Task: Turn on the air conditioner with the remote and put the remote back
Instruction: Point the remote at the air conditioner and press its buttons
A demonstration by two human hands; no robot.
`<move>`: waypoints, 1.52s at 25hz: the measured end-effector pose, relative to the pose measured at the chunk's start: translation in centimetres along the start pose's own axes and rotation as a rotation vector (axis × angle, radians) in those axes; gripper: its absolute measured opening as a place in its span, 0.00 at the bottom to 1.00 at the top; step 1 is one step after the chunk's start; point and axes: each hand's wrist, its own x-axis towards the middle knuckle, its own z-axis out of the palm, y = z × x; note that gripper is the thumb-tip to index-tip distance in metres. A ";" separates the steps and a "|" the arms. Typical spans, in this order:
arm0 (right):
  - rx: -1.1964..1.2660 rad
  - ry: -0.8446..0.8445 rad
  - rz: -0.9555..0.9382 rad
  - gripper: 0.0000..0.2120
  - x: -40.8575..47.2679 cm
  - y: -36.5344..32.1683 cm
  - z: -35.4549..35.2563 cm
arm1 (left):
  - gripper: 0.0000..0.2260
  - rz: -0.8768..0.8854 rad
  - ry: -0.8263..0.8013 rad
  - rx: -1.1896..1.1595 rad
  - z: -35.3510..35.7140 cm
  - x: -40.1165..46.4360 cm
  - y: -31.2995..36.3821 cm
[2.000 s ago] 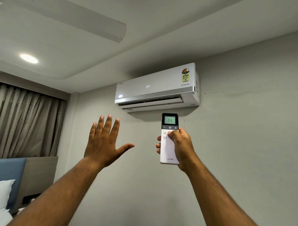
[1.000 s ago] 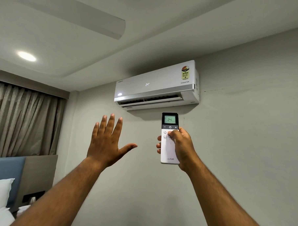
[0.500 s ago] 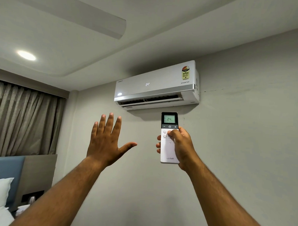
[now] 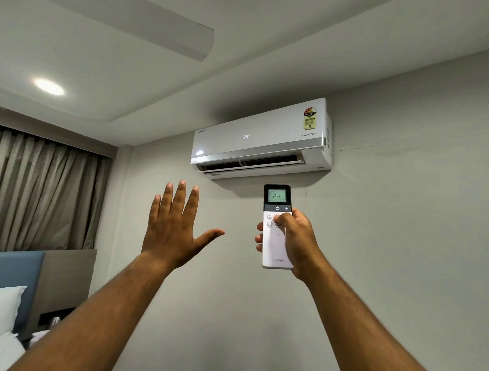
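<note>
right hand (image 4: 297,238) raised, grip grasping remote (image 4: 276,228) | left hand (image 4: 174,227) raised, released

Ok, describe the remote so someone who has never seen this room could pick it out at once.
Find the white air conditioner mounted high on the grey wall. Directly below it, the right hand holds up a slim white remote. It has a black top with a lit screen reading 24, and the left hand beside it is open and empty.

remote (image 4: 275,244) buttons under thumb hidden, small labels perhaps unreadable
</note>
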 end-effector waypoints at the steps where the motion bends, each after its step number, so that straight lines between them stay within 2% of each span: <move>1: 0.000 0.000 0.000 0.08 0.0 0.0 0.1 | 0.47 -0.001 -0.002 -0.002 0.0 0.0 -0.1; 33: 0.006 -0.001 -0.011 0.10 0.0 -0.2 -0.6 | 0.47 -0.010 0.013 0.009 -0.7 0.4 0.8; 38: 0.010 0.012 0.007 0.07 -0.1 -0.3 -0.4 | 0.47 -0.017 0.011 0.014 -0.8 0.4 0.7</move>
